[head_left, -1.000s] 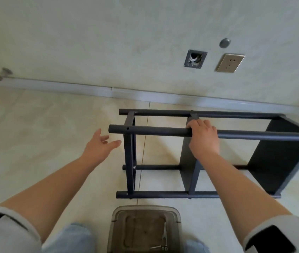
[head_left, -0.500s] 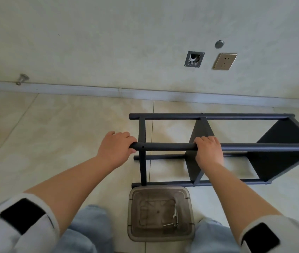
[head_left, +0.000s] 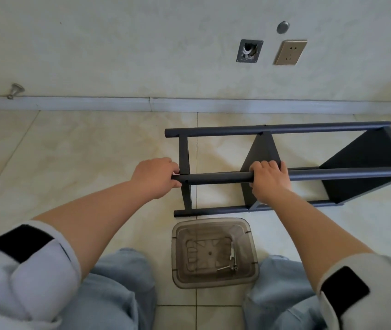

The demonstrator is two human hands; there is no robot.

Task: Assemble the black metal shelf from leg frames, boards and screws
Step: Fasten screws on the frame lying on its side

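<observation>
Hands hold the black shelf [head_left: 285, 167], which lies on its side on the floor [head_left: 70, 148], near the wall [head_left: 142, 44]. The left hand [head_left: 156, 177] grips the end of the top near bar [head_left: 218, 178], with its fingers curled round the bar. The right hand [head_left: 270, 179] grips the same bar farther along, just by the middle board [head_left: 261, 151]. Its fingers curl over the top of the bar.

A far bar [head_left: 278, 129] runs along the back of the shelf, closer to the wall. A low bar [head_left: 213, 211] lies on the floor at the front. A short cross bar [head_left: 185, 151] joins the bars at the left end. A second, bigger board [head_left: 368, 158] sits at the right end of the shelf.

A clear box [head_left: 213, 279] stands on the floor just in front of the shelf, between the person's knees. A small metal wrench [head_left: 232, 253] and a screw or two lie inside it.

On the wall are a socket [head_left: 290, 52], an open hole box [head_left: 249, 51] with wires in it, and a round grey cap [head_left: 282, 27]. A door stop [head_left: 14, 90] sticks out low on the wall at the left.
</observation>
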